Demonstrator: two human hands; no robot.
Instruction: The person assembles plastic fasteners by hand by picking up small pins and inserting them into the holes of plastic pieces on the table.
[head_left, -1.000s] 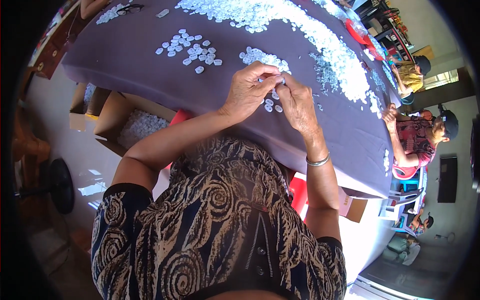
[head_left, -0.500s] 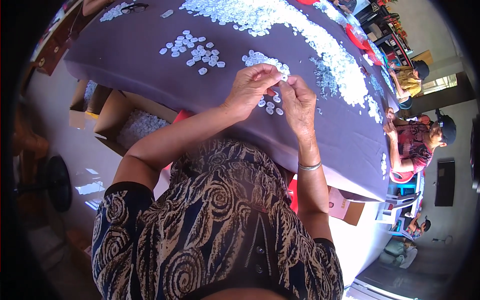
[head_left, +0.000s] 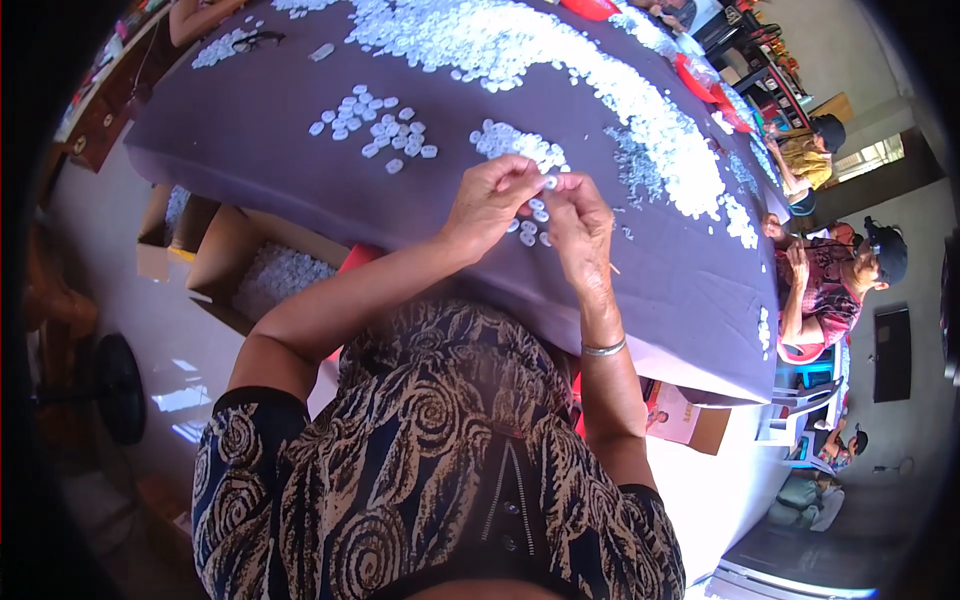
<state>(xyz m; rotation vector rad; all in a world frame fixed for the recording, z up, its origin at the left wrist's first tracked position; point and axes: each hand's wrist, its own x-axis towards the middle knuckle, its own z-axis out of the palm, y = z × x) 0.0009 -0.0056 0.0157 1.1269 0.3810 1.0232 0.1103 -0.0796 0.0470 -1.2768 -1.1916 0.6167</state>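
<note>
Between my fingertips is a small white oval plastic piece (head_left: pixel 550 183), held above the table. My left hand (head_left: pixel 493 205) pinches it from the left with thumb and forefinger. My right hand (head_left: pixel 583 225) meets it from the other side, its fingers curled and closed; a thin stick-like thing pokes out beside that palm, too small to name. Just beneath my hands lie a few loose white pieces (head_left: pixel 528 238), and a small heap of the same pieces (head_left: pixel 515 142) sits behind them. Farther left is a scattered group of white pieces (head_left: pixel 372 125).
A long bank of white pieces (head_left: pixel 470 45) runs across the dark tablecloth (head_left: pixel 260 130), with small clear-grey parts (head_left: pixel 637 165) beside it. Cardboard boxes of pieces (head_left: pixel 280 270) stand at the lower left. Red bowls (head_left: pixel 697 78) and co-workers (head_left: pixel 830 270) are along the right.
My hands, still together on the small piece, appear slightly lower and to the left. The whole view has shifted a little. A co-worker at the right has raised a hand.
</note>
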